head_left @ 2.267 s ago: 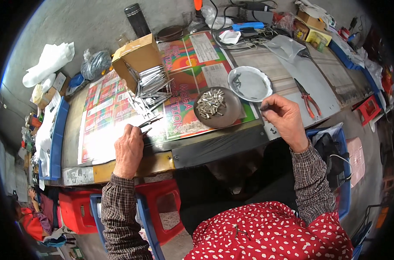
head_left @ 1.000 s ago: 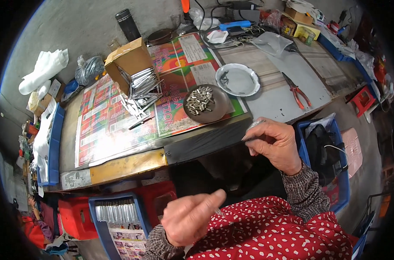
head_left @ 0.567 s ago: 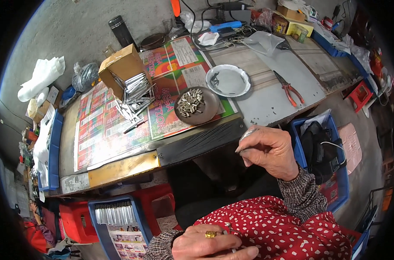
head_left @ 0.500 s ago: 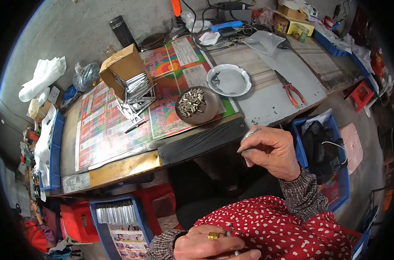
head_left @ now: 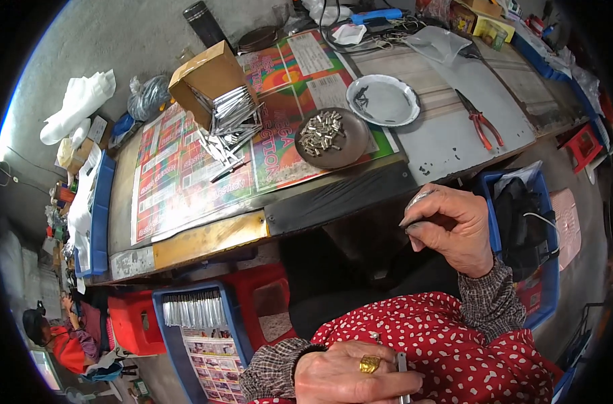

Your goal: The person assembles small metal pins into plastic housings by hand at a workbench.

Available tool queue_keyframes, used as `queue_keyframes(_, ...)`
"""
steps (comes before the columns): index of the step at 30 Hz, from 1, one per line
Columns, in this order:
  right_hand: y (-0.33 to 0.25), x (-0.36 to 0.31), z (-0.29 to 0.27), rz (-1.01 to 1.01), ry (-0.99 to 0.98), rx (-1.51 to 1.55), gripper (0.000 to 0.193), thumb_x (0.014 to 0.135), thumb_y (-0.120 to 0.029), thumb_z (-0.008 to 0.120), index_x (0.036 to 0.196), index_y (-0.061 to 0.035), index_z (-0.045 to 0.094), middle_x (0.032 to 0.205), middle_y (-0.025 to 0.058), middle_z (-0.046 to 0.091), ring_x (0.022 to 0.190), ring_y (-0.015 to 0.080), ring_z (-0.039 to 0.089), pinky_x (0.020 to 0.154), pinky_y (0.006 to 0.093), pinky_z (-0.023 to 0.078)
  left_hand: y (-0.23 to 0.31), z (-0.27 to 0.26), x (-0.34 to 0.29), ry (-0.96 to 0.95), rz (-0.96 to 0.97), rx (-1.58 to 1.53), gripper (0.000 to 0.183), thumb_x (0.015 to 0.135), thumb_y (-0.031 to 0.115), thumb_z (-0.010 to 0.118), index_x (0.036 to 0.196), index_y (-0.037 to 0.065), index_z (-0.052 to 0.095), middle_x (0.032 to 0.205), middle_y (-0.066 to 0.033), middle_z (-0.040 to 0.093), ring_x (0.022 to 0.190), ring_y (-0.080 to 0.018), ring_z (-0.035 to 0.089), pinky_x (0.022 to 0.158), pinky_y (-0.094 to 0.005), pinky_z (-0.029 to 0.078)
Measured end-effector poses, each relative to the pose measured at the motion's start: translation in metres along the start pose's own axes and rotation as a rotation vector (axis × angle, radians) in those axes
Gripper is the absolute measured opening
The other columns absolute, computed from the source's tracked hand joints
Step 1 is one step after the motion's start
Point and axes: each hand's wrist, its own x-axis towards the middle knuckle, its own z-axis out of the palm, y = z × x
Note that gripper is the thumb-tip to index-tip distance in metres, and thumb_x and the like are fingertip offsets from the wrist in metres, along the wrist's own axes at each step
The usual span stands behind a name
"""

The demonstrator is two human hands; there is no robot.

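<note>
Fingers, left hand: closed narrowly around a slim silver rod, low against the red spotted garment; the hold near the body probably steadies it.
Fingers, right hand: thumb and index narrow to a pinch on what looks like a small dark piece; a fingertip hold suits so small a part. Its outline and direction cannot be told.
Held rod axis: runs roughly away from the person, visible end toward the worktable; depth tilt cannot be told.
Loose rods: spill at mixed angles from a cardboard box, its mouth toward the person, presumably for easy reach.
Brown plate: carries short metal sleeves pointing all ways; the plate likely limits rolling.
White dish: keeps dark slivers together at its left side.
Pliers: lie right of the dish, nose away from the person, red handles nearer.
Blue bin: holds rods side by side, axes parallel, seemingly for order.
</note>
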Motion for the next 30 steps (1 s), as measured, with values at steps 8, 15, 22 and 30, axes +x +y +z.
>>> queue_keyframes(8, 0.001, -0.001, 0.003, 0.003, -0.012, 0.005, 0.010, 0.077, 0.008, 0.063, 0.087, 0.0047, 0.064, 0.077, 0.0068, 0.059, 0.059, 0.0075, 0.055, 0.051, 0.0187, 0.043, 0.002, 0.015, -0.003, 0.205, -0.057, 0.052, 0.010, 0.073, 0.006, 0.073, 0.080, 0.000, 0.070, 0.077, -0.0142, 0.065, 0.055, -0.0144, 0.060, 0.055, -0.0269, 0.051)
queue_keyframes(15, 0.003, -0.001, 0.003, -0.015, -0.026, 0.006, 0.011, 0.078, 0.008, 0.064, 0.088, 0.0046, 0.064, 0.078, 0.0070, 0.059, 0.058, 0.0076, 0.055, 0.051, 0.0186, 0.043, 0.001, 0.010, -0.006, 0.136, -0.038, 0.026, 0.007, 0.075, 0.007, 0.071, 0.079, 0.000, 0.071, 0.076, -0.0149, 0.066, 0.054, -0.0142, 0.060, 0.058, -0.0274, 0.051)
queue_keyframes(22, 0.004, -0.002, 0.005, -0.014, -0.058, 0.008, 0.011, 0.078, 0.002, 0.067, 0.087, 0.0063, 0.064, 0.079, 0.0114, 0.058, 0.058, 0.0128, 0.058, 0.051, 0.0214, 0.049, 0.001, 0.025, -0.015, 0.290, -0.019, 0.000, 0.021, 0.088, 0.015, 0.060, 0.078, 0.000, 0.071, 0.075, -0.0157, 0.066, 0.053, -0.0138, 0.059, 0.055, -0.0276, 0.051)
queue_keyframes(30, 0.005, -0.001, 0.010, -0.007, -0.068, 0.021, 0.012, 0.078, 0.008, 0.064, 0.089, 0.0046, 0.064, 0.078, 0.0076, 0.059, 0.058, 0.0083, 0.055, 0.051, 0.0191, 0.044, -0.003, 0.005, -0.010, 0.144, 0.006, -0.074, 0.012, 0.083, 0.006, 0.063, 0.079, -0.004, 0.070, 0.075, -0.0186, 0.064, 0.051, -0.0156, 0.057, 0.052, -0.0273, 0.050)
